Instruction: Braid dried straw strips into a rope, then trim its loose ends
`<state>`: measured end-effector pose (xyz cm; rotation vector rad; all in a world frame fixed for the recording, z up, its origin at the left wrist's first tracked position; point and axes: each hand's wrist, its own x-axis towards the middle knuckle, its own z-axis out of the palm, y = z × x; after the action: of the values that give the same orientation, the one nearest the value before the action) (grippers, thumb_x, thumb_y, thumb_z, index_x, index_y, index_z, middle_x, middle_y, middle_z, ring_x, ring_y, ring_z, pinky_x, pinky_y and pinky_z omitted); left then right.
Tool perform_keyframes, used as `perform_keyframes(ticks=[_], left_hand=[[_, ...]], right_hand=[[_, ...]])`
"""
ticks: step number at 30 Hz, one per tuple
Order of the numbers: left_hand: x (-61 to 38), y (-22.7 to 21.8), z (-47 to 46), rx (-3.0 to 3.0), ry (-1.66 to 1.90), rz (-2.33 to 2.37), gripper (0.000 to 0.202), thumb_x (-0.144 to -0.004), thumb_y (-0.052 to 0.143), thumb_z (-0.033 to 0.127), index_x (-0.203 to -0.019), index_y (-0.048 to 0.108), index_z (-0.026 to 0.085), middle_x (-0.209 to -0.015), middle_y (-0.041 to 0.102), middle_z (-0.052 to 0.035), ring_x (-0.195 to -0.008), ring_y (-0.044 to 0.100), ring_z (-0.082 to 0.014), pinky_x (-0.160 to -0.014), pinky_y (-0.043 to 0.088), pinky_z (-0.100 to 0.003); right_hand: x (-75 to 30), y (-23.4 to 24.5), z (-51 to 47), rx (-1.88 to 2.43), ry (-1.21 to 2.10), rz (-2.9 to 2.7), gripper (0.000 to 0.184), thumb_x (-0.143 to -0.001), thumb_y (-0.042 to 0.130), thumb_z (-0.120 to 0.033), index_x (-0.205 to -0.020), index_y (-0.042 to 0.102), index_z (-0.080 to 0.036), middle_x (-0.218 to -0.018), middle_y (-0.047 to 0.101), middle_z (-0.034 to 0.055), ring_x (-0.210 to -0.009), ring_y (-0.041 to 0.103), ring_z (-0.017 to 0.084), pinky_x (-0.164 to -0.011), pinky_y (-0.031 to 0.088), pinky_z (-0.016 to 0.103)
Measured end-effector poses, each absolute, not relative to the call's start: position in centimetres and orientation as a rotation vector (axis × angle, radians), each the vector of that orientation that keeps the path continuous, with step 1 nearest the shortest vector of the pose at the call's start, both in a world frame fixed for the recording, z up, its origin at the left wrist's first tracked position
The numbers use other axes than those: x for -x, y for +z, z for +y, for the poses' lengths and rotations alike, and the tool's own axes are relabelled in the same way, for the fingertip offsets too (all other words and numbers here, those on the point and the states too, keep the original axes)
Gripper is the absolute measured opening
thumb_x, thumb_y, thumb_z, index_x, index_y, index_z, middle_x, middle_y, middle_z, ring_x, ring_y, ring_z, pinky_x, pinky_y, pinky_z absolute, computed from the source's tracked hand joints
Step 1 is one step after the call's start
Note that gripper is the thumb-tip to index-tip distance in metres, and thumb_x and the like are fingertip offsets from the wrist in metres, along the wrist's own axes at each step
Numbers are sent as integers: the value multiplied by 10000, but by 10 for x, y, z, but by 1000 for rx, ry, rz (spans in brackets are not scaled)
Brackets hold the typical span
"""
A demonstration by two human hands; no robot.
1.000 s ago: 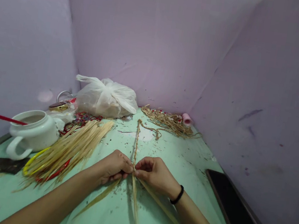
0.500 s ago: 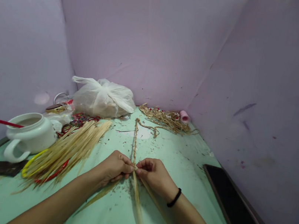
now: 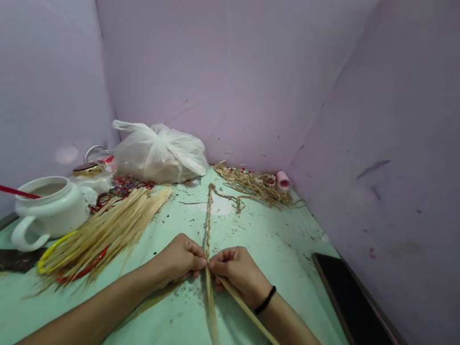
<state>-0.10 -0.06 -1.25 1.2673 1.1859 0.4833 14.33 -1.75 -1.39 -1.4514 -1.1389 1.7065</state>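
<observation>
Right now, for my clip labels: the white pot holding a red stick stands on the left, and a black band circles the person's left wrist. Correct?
Wrong wrist: the black band circles the wrist of the right hand, as the head view shows. The white pot holding a red stick does stand on the left.

Braided cord [image 3: 208,224] is golden tan w/ twisted pattern; loose strands [image 3: 210,310] are paler straw yel. Strip bundle [image 3: 122,228] is lt straw. Pot [image 3: 62,210] is wht, stick [image 3: 5,188] red, bag [image 3: 163,157] translucent wht. Tabletop [image 3: 266,233] is mint grn w/ dk specks, back wall [image 3: 224,62] lt purple. Flat slab [image 3: 358,313] & wristband [image 3: 266,300] are blk, spool [image 3: 283,181] pink, cord heap [image 3: 257,188] brn w/ red & wht beads.
</observation>
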Motion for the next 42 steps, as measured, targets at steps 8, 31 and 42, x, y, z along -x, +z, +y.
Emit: perform_keyframes(ticks=[8, 31, 42], left_hand=[[0, -13, -2, -1329, 476, 1180, 176, -613, 525, 221, -459, 483, 146, -323, 431, 47, -218, 231, -36, -276, 112, -203], [-1, -5, -9, -1450, 601, 1281, 115, -513, 490, 158, -416, 429, 150, -309, 303, 71, -302, 196, -33, -351, 92, -214], [2, -5, -8, -1385, 616, 1224, 97, -549, 495, 225, -490, 479, 150, -346, 361, 67, -282, 213, -31, -333, 98, -210]], right_hand=[[-141, -18, -15, 1485, 1641, -1209, 72, -535, 492, -104, -479, 510, -145, -343, 503, -24, -305, 443, 83, -333, 365, 181], [-150, -11, -15, 1326, 1767, -1226, 54, -554, 601, -165, -561, 585, -114, -494, 578, -2, -429, 503, 68, -462, 428, 194], [-138, -20, -18, 1098, 1671, -1171, 258, -520, 697, -235, -568, 454, -163, -427, 473, -64, -385, 396, 42, -418, 292, 186]])
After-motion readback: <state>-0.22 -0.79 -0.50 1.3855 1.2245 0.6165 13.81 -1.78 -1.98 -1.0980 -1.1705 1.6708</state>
